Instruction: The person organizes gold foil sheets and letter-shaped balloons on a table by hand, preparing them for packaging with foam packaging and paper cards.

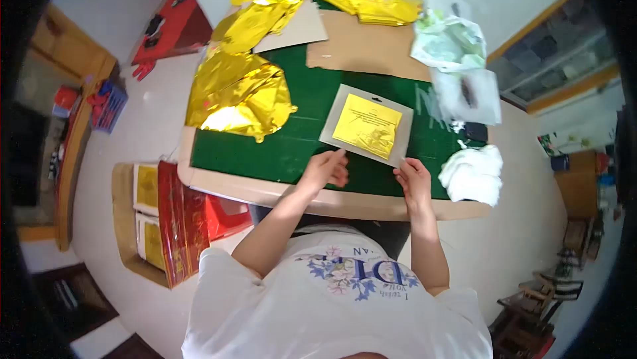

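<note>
A flat grey-beige hang-slot packet lies tilted on the green table top, a yellow foil panel with small dark print showing on its front. My right hand pinches the packet's lower right corner between thumb and fingers. Just below the packet's lower left edge is my left hand, its fingers loosely bent and apart; whether a fingertip touches the edge is hard to make out. Crumpled gold foil sheets lie to the left, and more gold foil is heaped along the far side.
Brown cardboard and a pale card lie on the table's far half. At the right are a plastic bag, a dark small object and a white cloth bundle. An open carton with yellow-fronted packs stands on the floor.
</note>
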Motion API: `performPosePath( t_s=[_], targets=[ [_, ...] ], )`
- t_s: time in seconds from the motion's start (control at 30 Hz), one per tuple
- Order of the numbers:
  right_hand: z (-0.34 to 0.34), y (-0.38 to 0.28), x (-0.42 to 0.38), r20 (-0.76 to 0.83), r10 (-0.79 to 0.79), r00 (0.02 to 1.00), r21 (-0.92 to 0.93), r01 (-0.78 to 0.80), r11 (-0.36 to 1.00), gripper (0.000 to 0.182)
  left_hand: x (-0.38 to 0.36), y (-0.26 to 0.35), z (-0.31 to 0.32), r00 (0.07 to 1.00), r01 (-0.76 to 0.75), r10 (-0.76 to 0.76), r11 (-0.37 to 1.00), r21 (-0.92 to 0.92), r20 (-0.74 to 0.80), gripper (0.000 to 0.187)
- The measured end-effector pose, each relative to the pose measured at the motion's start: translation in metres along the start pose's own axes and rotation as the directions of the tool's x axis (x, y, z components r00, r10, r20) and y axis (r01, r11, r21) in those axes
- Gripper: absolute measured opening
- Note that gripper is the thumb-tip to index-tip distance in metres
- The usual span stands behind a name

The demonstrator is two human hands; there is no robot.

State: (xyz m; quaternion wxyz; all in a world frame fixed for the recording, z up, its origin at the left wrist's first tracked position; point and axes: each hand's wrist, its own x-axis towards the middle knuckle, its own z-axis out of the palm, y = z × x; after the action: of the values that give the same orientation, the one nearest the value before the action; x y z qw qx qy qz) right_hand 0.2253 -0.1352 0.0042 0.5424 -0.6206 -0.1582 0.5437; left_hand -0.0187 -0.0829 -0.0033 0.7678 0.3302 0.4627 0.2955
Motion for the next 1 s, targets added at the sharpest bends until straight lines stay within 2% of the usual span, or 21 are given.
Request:
performPosePath(
  t_s=[0.1, 0.17, 0.2, 0.23, 0.33, 0.37, 0.4, 0.43, 0.47, 0.5, 0.53, 0.57, 0.63, 0.7, 0.73, 0.8, 0.83, 0.9, 0.97, 1.0],
  targets=[
    [0.018, 0.011, -0.011, 0.095, 0.013, 0.995, -0.056, -0.008, 0.998, 0.013, 0.001, -0.001, 0.000, 0.995, -0.092, 0.085, 0.981, -0.171, -0.050, 0.034],
    [0.028, 0.012, -0.021, 0.199, -0.001, 0.980, -0.192, 0.040, 0.981, 0.014, -0.002, -0.002, -0.008, 0.967, -0.241, 0.198, 0.919, -0.313, -0.163, 0.028],
    [0.031, 0.009, -0.026, 0.243, -0.034, 0.969, -0.228, 0.091, 0.970, 0.014, -0.010, 0.001, -0.023, 0.957, -0.256, 0.195, 0.915, -0.310, -0.214, 0.028],
    [0.033, 0.007, -0.029, 0.289, -0.066, 0.955, -0.257, 0.143, 0.956, 0.015, -0.021, 0.011, -0.033, 0.928, -0.328, 0.257, 0.906, -0.267, -0.268, 0.025],
    [0.016, 0.011, -0.022, 0.266, -0.258, 0.929, -0.426, 0.353, 0.833, 0.015, -0.080, 0.050, -0.085, 0.793, -0.528, 0.445, 0.843, -0.104, -0.416, 0.017],
    [0.005, 0.015, -0.015, 0.258, -0.305, 0.917, -0.454, 0.393, 0.799, 0.015, -0.112, 0.072, -0.097, 0.714, -0.511, 0.430, 0.859, 0.008, -0.553, 0.016],
    [-0.006, 0.019, -0.008, 0.252, -0.307, 0.918, -0.451, 0.392, 0.802, 0.015, -0.147, 0.091, -0.106, 0.546, -0.443, 0.461, 0.868, 0.225, -0.699, 0.016],
    [-0.012, 0.023, -0.005, 0.242, -0.315, 0.918, -0.447, 0.393, 0.803, 0.015, -0.169, 0.087, -0.140, 0.391, -0.464, 0.525, 0.822, 0.331, -0.756, 0.021],
    [-0.012, 0.021, -0.007, 0.245, -0.322, 0.915, -0.439, 0.401, 0.804, 0.014, -0.196, 0.089, -0.169, 0.300, -0.471, 0.439, 0.840, 0.269, -0.847, 0.027],
    [-0.010, 0.023, -0.006, 0.260, -0.315, 0.913, -0.436, 0.402, 0.805, 0.014, -0.216, 0.101, -0.175, 0.065, -0.521, 0.476, 0.766, 0.377, -0.877, 0.029],
    [-0.010, 0.024, -0.006, 0.248, -0.316, 0.916, -0.422, 0.395, 0.816, 0.014, -0.246, 0.077, -0.239, -0.062, -0.507, 0.482, 0.739, 0.443, -0.874, 0.027],
    [-0.011, 0.025, -0.006, 0.233, -0.317, 0.919, -0.408, 0.389, 0.826, 0.014, -0.275, 0.072, -0.263, -0.164, -0.519, 0.393, 0.745, 0.418, -0.905, 0.027],
    [-0.015, 0.030, -0.001, 0.253, -0.321, 0.913, -0.402, 0.401, 0.823, 0.014, -0.334, 0.044, -0.331, -0.236, -0.573, 0.239, 0.748, 0.334, -0.942, 0.025],
    [-0.014, 0.032, -0.002, 0.257, -0.332, 0.908, -0.432, 0.415, 0.801, 0.013, -0.367, 0.026, -0.361, -0.228, -0.704, 0.225, 0.634, 0.320, -0.947, 0.024],
    [-0.013, 0.031, -0.003, 0.256, -0.332, 0.908, -0.432, 0.415, 0.801, 0.013, -0.377, 0.012, -0.380, -0.228, -0.704, 0.226, 0.633, 0.320, -0.947, 0.024],
    [-0.009, 0.030, -0.006, 0.259, -0.329, 0.908, -0.430, 0.413, 0.803, 0.013, -0.385, -0.007, -0.410, -0.272, -0.622, 0.096, 0.742, 0.250, -0.958, 0.026],
    [-0.008, 0.030, -0.006, 0.254, -0.335, 0.907, -0.427, 0.416, 0.803, 0.013, -0.374, -0.005, -0.411, -0.266, -0.625, 0.100, 0.739, 0.251, -0.959, 0.026],
    [-0.008, 0.028, -0.006, 0.265, -0.313, 0.912, -0.470, 0.406, 0.784, 0.013, -0.341, 0.000, -0.410, -0.145, -0.648, 0.059, 0.749, 0.140, -0.988, 0.032],
    [-0.008, 0.025, -0.008, 0.261, -0.321, 0.911, -0.457, 0.409, 0.790, 0.013, -0.320, -0.033, -0.479, 0.039, -0.582, -0.123, 0.804, -0.123, -0.992, 0.040],
    [-0.007, 0.024, -0.009, 0.259, -0.322, 0.910, -0.441, 0.408, 0.799, 0.013, -0.301, -0.038, -0.491, 0.049, -0.584, -0.120, 0.802, -0.126, -0.992, 0.040]
  ],
)
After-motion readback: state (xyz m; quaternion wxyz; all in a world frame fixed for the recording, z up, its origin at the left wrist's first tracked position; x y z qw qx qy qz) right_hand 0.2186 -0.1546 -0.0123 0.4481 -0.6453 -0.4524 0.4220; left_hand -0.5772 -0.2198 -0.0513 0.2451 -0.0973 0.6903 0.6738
